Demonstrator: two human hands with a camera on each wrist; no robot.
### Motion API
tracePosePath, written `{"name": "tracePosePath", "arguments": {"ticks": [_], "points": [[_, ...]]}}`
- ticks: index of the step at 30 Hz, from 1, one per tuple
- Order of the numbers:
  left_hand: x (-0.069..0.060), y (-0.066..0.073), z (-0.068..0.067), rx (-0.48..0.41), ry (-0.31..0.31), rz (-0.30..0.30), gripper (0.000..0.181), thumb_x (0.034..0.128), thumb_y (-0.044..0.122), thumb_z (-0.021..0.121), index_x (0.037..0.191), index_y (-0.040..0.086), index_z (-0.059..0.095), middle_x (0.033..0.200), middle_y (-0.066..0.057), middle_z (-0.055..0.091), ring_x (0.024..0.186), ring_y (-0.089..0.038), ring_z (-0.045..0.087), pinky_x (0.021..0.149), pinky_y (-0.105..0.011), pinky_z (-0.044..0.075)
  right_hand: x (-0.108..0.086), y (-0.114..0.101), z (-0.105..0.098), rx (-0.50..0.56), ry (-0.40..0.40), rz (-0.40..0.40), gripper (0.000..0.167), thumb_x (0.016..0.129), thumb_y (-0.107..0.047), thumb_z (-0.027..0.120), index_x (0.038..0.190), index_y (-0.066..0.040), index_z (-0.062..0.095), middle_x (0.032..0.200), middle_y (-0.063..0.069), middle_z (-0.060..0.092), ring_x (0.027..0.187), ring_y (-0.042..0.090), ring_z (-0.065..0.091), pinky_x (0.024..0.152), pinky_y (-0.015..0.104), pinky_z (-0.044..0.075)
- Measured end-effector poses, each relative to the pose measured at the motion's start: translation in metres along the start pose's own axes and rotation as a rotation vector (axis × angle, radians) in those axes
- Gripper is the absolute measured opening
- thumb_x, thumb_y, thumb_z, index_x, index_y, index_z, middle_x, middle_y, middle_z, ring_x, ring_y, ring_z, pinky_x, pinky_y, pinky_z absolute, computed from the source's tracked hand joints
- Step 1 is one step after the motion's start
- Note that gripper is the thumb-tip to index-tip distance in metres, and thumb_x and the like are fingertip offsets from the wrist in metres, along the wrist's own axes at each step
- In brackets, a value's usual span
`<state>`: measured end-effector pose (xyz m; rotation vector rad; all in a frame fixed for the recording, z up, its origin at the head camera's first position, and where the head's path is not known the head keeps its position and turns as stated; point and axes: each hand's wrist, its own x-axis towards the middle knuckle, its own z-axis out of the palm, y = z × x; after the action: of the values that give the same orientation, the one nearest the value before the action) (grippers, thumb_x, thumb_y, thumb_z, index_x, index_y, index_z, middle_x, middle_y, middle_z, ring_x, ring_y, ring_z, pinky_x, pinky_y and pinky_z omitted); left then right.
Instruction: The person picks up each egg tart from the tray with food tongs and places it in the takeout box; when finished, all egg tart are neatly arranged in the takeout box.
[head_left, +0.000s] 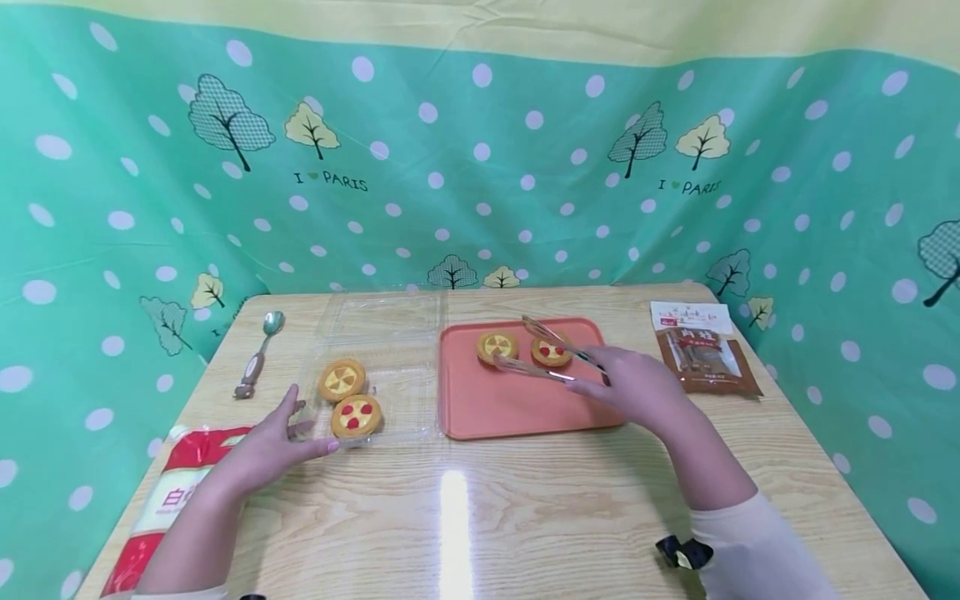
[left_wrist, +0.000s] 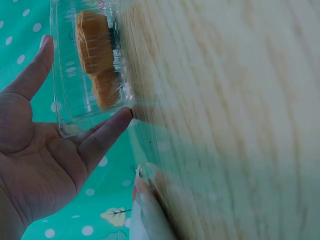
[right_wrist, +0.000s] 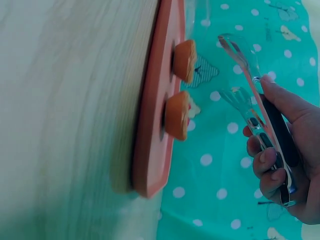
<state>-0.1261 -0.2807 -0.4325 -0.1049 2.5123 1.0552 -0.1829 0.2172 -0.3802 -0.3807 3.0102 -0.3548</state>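
With its fingers spread, my left hand [head_left: 268,450] touches the near left corner of a clear plastic box [head_left: 408,400], its lid folded open behind. Inside the box lie two tarts, one with orange wedges [head_left: 342,380] and one with red berries [head_left: 356,416]. My right hand [head_left: 637,385] grips metal tongs [right_wrist: 272,130] with black handles, their tips parted above a pink tray [head_left: 517,408]. On that tray sit a fruit-wedge tart [head_left: 497,347] and a red-berry tart [head_left: 551,352]; the tongs hover over them, apart from both in the right wrist view.
A spoon [head_left: 261,354] with a brown handle lies at the back left. Partly under my left forearm is a red and white bag [head_left: 161,508]. A brown and white packet [head_left: 703,350] lies at the right. Polka-dot cloth [head_left: 480,167] surrounds the wooden table [head_left: 525,517].
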Motion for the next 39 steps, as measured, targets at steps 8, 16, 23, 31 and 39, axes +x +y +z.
{"name": "tracePosePath", "arguments": {"ticks": [8,16,23,31,39], "points": [[0.000,-0.001,0.000,0.003,0.003,-0.004,0.127,0.0804,0.059,0.072,0.154,0.014,-0.022,0.158,-0.026,0.024,0.140,-0.052,0.030,0.107,-0.067,0.031,-0.007,0.023,0.003,-0.004,-0.015,0.052,0.082,0.086,-0.073,0.053,0.138,-0.010,0.056,0.111,0.013,0.068,0.090,0.030,0.065,0.072,0.049,0.053],[0.001,-0.002,0.000,-0.005,0.002,0.001,0.127,0.0809,0.058,0.072,0.154,0.013,-0.022,0.157,-0.027,0.027,0.140,-0.051,0.031,0.107,-0.067,0.031,-0.011,0.044,0.005,-0.036,-0.015,0.071,0.095,0.081,-0.083,0.044,0.136,-0.006,0.056,0.112,0.015,0.069,0.083,0.027,0.065,0.066,0.047,0.053],[0.000,-0.002,0.000,0.002,0.000,-0.011,0.128,0.0803,0.059,0.072,0.154,0.013,-0.023,0.158,-0.027,0.023,0.140,-0.051,0.030,0.107,-0.067,0.031,-0.012,0.055,0.009,-0.045,-0.045,0.106,0.101,0.079,-0.086,0.042,0.136,-0.003,0.055,0.110,0.018,0.069,0.086,0.031,0.067,0.065,0.049,0.053],[-0.001,-0.001,0.001,0.015,0.011,-0.013,0.128,0.0802,0.059,0.072,0.154,0.013,-0.021,0.160,-0.027,0.017,0.140,-0.054,0.026,0.107,-0.068,0.030,-0.010,0.059,0.015,-0.037,-0.083,0.131,0.089,0.084,-0.076,0.052,0.134,-0.003,0.056,0.096,0.013,0.070,0.073,0.024,0.061,0.056,0.040,0.047],[0.000,0.000,0.002,-0.003,0.011,-0.012,0.128,0.0799,0.058,0.073,0.154,0.013,-0.020,0.160,-0.026,0.015,0.141,-0.053,0.026,0.108,-0.067,0.030,-0.006,0.058,0.021,-0.027,-0.094,0.127,0.081,0.086,-0.070,0.056,0.134,-0.004,0.056,0.096,0.012,0.068,0.072,0.022,0.058,0.058,0.039,0.046]]}}
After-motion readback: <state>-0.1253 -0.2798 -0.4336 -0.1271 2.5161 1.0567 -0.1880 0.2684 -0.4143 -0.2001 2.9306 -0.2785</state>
